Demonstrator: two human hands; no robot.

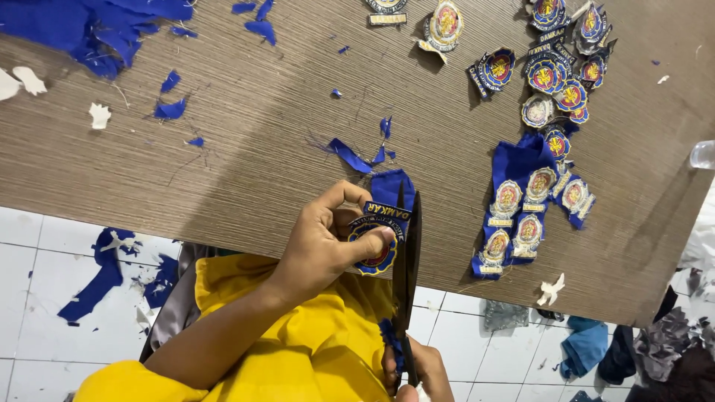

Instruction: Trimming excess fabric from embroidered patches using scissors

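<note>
My left hand (328,242) pinches an embroidered round badge (378,237) on blue cloth at the near edge of the brown table (246,149). Black scissors (407,268) point up along the badge's right side, blades against the blue fabric. My right hand (421,372) grips the scissors' handles low in the frame, partly cut off by the bottom edge. A yellow sleeve covers my lap below.
A strip of uncut badges on blue cloth (525,216) lies to the right. Several cut-out badges (562,74) sit at the far right, two more (445,26) at the top. Blue scraps (97,30) litter the table and the white tiled floor (45,298).
</note>
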